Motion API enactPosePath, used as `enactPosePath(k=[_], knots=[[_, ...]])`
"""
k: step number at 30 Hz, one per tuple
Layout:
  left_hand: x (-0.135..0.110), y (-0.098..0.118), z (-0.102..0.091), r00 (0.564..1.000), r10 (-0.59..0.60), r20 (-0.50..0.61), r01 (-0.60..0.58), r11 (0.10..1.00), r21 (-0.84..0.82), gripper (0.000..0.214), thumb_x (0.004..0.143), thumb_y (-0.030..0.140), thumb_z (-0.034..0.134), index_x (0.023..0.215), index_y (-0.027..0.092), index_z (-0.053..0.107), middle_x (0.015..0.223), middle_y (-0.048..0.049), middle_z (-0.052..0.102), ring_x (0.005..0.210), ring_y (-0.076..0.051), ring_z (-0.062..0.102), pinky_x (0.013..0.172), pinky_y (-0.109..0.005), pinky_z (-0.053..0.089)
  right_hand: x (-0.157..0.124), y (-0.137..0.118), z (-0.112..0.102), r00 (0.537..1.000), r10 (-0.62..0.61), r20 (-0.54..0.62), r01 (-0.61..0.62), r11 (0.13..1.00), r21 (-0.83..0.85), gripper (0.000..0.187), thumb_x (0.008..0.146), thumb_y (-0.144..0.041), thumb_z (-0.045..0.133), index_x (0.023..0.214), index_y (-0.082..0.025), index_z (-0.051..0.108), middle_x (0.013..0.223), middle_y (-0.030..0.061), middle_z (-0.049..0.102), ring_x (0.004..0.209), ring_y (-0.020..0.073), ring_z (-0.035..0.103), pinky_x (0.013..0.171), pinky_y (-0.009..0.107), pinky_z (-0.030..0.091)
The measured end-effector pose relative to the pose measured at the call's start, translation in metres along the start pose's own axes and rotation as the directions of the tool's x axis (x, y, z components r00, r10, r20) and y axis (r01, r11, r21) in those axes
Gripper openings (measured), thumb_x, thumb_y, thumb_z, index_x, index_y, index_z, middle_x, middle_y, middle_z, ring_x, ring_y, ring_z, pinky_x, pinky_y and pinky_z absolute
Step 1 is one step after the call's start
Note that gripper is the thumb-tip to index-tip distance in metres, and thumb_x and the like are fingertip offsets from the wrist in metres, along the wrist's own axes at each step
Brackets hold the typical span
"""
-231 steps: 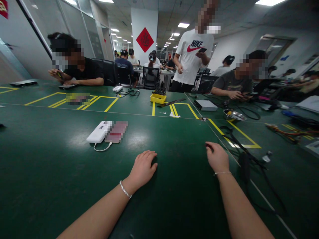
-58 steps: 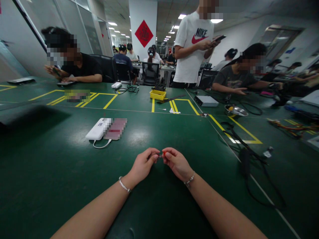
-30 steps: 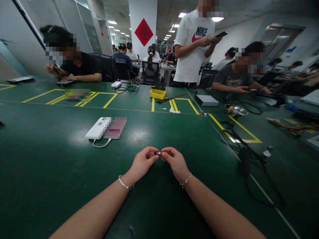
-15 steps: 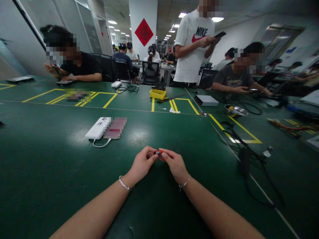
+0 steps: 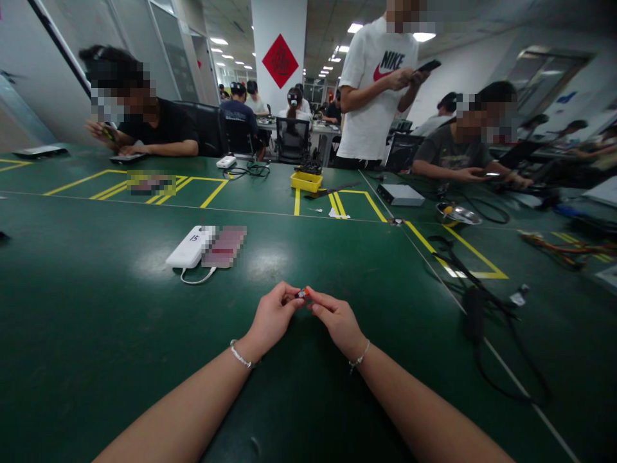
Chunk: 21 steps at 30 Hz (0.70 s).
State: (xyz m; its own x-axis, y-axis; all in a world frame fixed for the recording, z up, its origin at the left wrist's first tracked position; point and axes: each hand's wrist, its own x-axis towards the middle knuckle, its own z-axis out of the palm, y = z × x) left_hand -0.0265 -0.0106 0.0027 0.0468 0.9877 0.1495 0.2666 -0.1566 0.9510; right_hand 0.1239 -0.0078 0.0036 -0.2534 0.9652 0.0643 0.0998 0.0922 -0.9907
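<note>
A small orange, silver and dark part [image 5: 303,293], too small to name, is pinched between the thumb and fingers of my left hand [image 5: 270,316]. My right hand [image 5: 339,323] comes in from the other side. Its index fingertip touches the orange end, and its thumb sits lower, a little apart from the part. Both hands are just above the green table [image 5: 144,360], close together. Fingers partly cover the small part. A bracelet circles each wrist.
Ahead on the left lie a white power bank [image 5: 191,247] and a blurred-out flat device [image 5: 224,247], joined by a short cable. Black cables with an adapter [image 5: 473,314] lie to the right. Farther back are a yellow bin [image 5: 306,181], a grey box [image 5: 400,194] and a metal bowl [image 5: 457,213]. Several people are around.
My right thumb has eased away from the small part, leaving the index fingertip at its orange end. More of the part shows. My left hand keeps its pinch, almost in place.
</note>
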Motion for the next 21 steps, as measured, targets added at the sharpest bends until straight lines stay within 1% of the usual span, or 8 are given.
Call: enactPosePath(k=[3,6,11,14,16,18,19,21], knots=[[-0.001,-0.001,0.0,1.0,-0.005,0.006,0.005,1.0,-0.01,0.014,0.069,0.028,0.052,0.077,0.017,0.052,0.066,0.001,0.058,0.061,-0.012,0.054,0.058,-0.024,0.041,-0.001,-0.002,-0.001,1.0,-0.003,0.014,0.003,1.0,-0.02,0.032,0.069,-0.023,0.05,0.1,-0.026,0.056,0.105,0.0023,0.057,0.094,0.0185,0.053,0.084,0.038,0.039],[-0.001,0.0,0.0,1.0,-0.018,0.016,0.018,1.0,0.003,0.013,0.069,0.028,0.052,0.076,0.017,0.052,0.065,0.0012,0.058,0.06,-0.012,0.054,0.057,-0.023,0.041,-0.001,-0.004,-0.001,1.0,0.004,0.014,-0.004,1.0,-0.003,0.031,0.069,-0.025,0.05,0.1,-0.026,0.056,0.105,0.0022,0.057,0.093,0.0187,0.053,0.084,0.038,0.039],[-0.001,0.006,0.001,1.0,0.003,0.016,-0.004,0.995,0.097,0.012,0.07,0.027,0.051,0.077,0.018,0.05,0.061,0.0039,0.053,0.055,-0.009,0.05,0.052,-0.021,0.038,0.0,-0.004,0.0,0.994,0.096,-0.06,-0.093,0.994,0.056,0.031,0.068,-0.031,0.053,0.097,-0.021,0.059,0.094,0.0045,0.062,0.08,0.0182,0.057,0.073,0.036,0.044],[-0.001,0.007,0.002,0.998,0.026,0.064,-0.036,0.988,0.151,0.011,0.07,0.026,0.051,0.079,0.019,0.05,0.063,0.0044,0.053,0.057,-0.009,0.05,0.054,-0.021,0.039,0.002,-0.003,0.002,0.988,0.098,-0.116,-0.092,0.994,0.057,0.029,0.065,-0.033,0.057,0.088,-0.018,0.061,0.085,0.0047,0.064,0.076,0.0173,0.058,0.071,0.033,0.044],[-0.001,0.007,0.003,0.992,0.033,0.118,-0.049,0.99,0.136,0.015,0.069,0.024,0.053,0.083,0.02,0.049,0.068,0.0037,0.055,0.061,-0.009,0.052,0.057,-0.021,0.04,0.005,-0.002,0.001,0.988,0.077,-0.137,-0.072,0.997,0.041,0.026,0.063,-0.034,0.059,0.083,-0.018,0.062,0.081,0.0045,0.064,0.075,0.0171,0.058,0.073,0.032,0.044],[-0.001,0.006,0.004,0.988,0.032,0.151,-0.045,0.995,0.087,0.021,0.068,0.021,0.053,0.088,0.02,0.047,0.076,0.0023,0.058,0.068,-0.01,0.054,0.064,-0.023,0.042,0.008,-0.002,-0.006,0.984,0.049,-0.169,-0.05,0.999,0.0,0.026,0.063,-0.034,0.058,0.082,-0.017,0.062,0.08,0.0044,0.064,0.076,0.017,0.058,0.074,0.032,0.043],[0.0,0.005,0.004,0.987,0.027,0.155,-0.037,0.998,0.06,0.023,0.068,0.02,0.053,0.091,0.02,0.046,0.08,0.0014,0.059,0.072,-0.01,0.055,0.068,-0.024,0.043,0.011,-0.002,-0.013,0.979,0.03,-0.199,-0.038,0.999,-0.039,0.027,0.063,-0.035,0.057,0.083,-0.018,0.062,0.081,0.0045,0.064,0.076,0.0169,0.058,0.074,0.032,0.043],[0.001,0.004,0.004,0.99,0.007,0.14,-0.013,0.999,0.038,0.022,0.071,0.019,0.049,0.092,0.02,0.045,0.083,-0.0005,0.059,0.075,-0.011,0.056,0.072,-0.025,0.043,0.016,-0.003,-0.034,0.956,-0.024,-0.294,-0.024,0.987,-0.16,0.029,0.066,-0.036,0.053,0.087,-0.018,0.061,0.084,0.0049,0.064,0.077,0.0168,0.057,0.073,0.032,0.042]])
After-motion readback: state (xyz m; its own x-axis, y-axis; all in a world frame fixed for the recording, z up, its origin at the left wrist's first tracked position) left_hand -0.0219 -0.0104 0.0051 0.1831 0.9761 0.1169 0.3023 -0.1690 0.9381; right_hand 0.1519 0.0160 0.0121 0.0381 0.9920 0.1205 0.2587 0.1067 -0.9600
